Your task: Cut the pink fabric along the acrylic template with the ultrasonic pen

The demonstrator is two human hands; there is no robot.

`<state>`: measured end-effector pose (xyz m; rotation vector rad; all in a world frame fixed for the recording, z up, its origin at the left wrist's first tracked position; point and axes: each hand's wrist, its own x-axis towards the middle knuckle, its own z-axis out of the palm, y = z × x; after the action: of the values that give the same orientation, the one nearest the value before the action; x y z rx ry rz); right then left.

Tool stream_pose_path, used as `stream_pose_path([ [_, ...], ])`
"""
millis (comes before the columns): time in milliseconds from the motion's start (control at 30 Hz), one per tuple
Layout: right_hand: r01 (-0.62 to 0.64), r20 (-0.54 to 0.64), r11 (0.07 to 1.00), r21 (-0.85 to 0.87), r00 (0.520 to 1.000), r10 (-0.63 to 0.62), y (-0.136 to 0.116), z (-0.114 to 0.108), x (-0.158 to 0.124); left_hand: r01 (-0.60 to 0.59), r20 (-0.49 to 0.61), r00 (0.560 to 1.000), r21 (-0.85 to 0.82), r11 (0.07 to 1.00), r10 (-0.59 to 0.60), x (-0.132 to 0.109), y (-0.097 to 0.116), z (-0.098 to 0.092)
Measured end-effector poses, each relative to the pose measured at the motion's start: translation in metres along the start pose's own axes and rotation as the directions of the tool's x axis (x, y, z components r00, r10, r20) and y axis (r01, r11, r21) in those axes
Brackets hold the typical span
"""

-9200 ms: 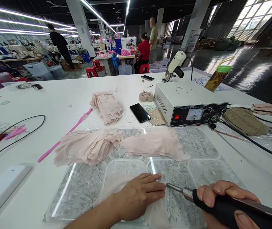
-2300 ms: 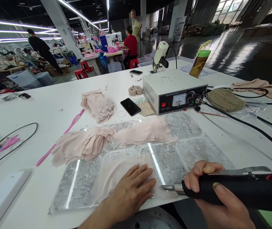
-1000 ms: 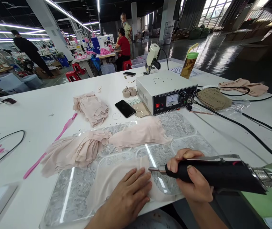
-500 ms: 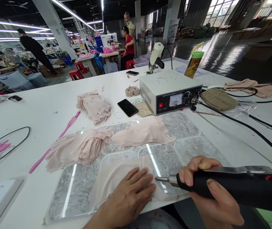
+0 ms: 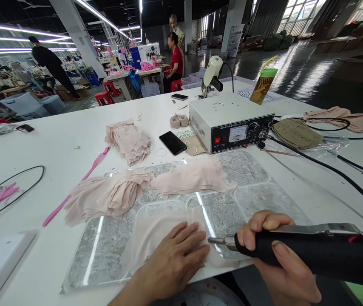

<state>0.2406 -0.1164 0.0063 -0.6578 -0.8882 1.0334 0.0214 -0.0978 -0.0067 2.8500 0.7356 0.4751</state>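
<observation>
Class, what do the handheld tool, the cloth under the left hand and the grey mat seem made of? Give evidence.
Tool: its tip looks like polished metal, silvery and glinting; its body may be plastic, being smooth and black.
Cloth: probably thin, matte fabric, given its soft creases; fibre unclear.
Mat: glossy, perhaps plastic, given its bright light streaks.

Cloth in front, open mat rightward.
Beyond my left hand, the fanned fabric and flat stack bar the way; ahead of my right hand, bare mat leads toward the control box, its cable cutting across.
</observation>
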Motion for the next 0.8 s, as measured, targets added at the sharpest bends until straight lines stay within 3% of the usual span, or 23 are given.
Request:
stream_pose_path([
  [500,0.017,0.069,1.0,0.009,0.997,-0.018,0.0,0.006,0.006,-0.003,0.028,1.0,0.007,1.0,0.003,0.001,0.0,-0.001],
  [633,0.036,0.011,0.999,0.018,0.999,-0.036,-0.006,0.0,0.001,0.006,0.02,1.0,0.044,0.999,-0.007,0.0,-0.005,0.0],
  [800,-0.032,-0.058,0.997,0.068,0.998,0.036,-0.016,-0.018,-0.016,0.01,0.041,0.999,0.117,0.993,-0.015,-0.004,-0.014,-0.005],
])
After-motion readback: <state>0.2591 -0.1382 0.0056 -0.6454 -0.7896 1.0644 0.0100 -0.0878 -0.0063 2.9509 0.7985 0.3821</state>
